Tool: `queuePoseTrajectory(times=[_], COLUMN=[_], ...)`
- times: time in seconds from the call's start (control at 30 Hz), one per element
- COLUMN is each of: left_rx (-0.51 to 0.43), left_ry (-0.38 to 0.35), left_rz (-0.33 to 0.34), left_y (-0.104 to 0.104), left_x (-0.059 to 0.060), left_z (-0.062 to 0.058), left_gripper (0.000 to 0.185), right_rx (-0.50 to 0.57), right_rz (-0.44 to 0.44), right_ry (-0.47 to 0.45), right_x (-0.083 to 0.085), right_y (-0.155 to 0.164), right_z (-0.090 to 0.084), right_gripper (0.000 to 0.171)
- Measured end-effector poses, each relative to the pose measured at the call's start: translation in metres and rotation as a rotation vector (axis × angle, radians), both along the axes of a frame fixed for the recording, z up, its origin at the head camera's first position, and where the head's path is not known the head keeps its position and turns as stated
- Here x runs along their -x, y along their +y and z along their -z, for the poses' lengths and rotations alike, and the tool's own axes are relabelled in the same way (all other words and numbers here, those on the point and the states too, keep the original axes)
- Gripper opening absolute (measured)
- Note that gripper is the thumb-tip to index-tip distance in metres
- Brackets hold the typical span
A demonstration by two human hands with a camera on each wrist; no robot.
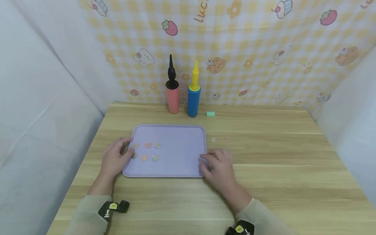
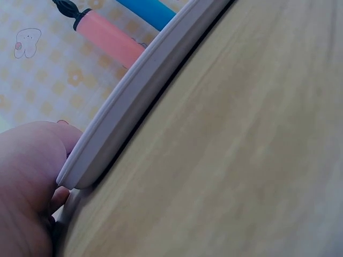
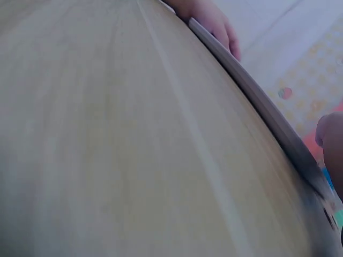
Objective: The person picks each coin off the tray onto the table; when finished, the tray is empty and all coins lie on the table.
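1. We see the lilac tray (image 1: 179,156) lying flat on the tabletop (image 1: 279,169), with six coins (image 1: 146,151) in its left part.
2. Our left hand (image 1: 114,160) grips the tray's left edge.
3. Our right hand (image 1: 218,166) holds its right edge.
4. Two coins on the tabletop (image 1: 220,139) lie just right of the tray; two pumps (image 1: 182,93) stand behind.

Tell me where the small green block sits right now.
In the head view the green block lies on the table near the back wall, just right of the blue pump and beyond the purple tray.
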State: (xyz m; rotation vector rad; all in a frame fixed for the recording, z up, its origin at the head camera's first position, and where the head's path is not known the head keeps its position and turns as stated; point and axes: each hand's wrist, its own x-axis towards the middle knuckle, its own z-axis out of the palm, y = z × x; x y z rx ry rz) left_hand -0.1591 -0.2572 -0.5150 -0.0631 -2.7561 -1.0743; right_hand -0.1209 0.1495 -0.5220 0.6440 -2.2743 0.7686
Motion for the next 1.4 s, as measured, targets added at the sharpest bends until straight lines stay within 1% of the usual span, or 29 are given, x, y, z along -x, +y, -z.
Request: queuePoseTrajectory(times=[0.13,0.23,0.37,0.43,0.57,0.67,0.83,0.97,1.07,1.27,1.4], left_rx=[0.004,0.006,0.006,0.005,0.005,0.005,0.004,0.005,0.008,0.012,0.013], left_ry=[0.017,0.013,0.007,0.014,0.029,0.028,0.023,0.042,0.050,0.039,0.027], left_rz=[0.015,0.015,0.005,0.005,0.004,-0.001,-0.007,-0.004,-0.003,-0.004,-0.005], left_y=[0.000,-0.001,0.000,0.000,0.001,0.001,0.000,0.001,0.002,0.001,0.000], left_x=[0.000,-0.001,-0.001,-0.001,-0.001,-0.001,-0.001,-0.001,0.000,0.000,0.000], left_z=[0.000,0.000,-0.001,-0.001,0.000,0.000,0.000,0.000,0.001,0.000,0.000], left_gripper=[0.044,0.045,0.044,0.044,0.043,0.043,0.043,0.042,0.042,0.041,0.042], right_rx=[-0.087,-0.123,-0.131,-0.140,-0.158,-0.165,-0.191,-0.201,-0.216,-0.248,-0.300], right_rz=[-0.013,-0.002,0.019,0.022,0.011,0.000,-0.026,-0.046,-0.069,-0.156,-0.214], right_ry=[0.003,0.032,0.065,0.067,0.070,0.065,0.038,0.020,-0.010,-0.054,-0.136], right_x=[0.004,0.009,0.017,0.020,0.025,0.027,0.030,0.029,0.028,0.031,0.034], right_y=[-0.019,-0.030,-0.045,-0.053,-0.069,-0.078,-0.093,-0.106,-0.116,-0.136,-0.145], right_z=[-0.005,-0.007,-0.009,-0.009,-0.008,-0.009,-0.011,-0.013,-0.015,-0.014,-0.014], right_gripper=[0.020,0.019,0.017,0.015,0.014,0.013,0.015,0.014,0.013,0.010,0.013])
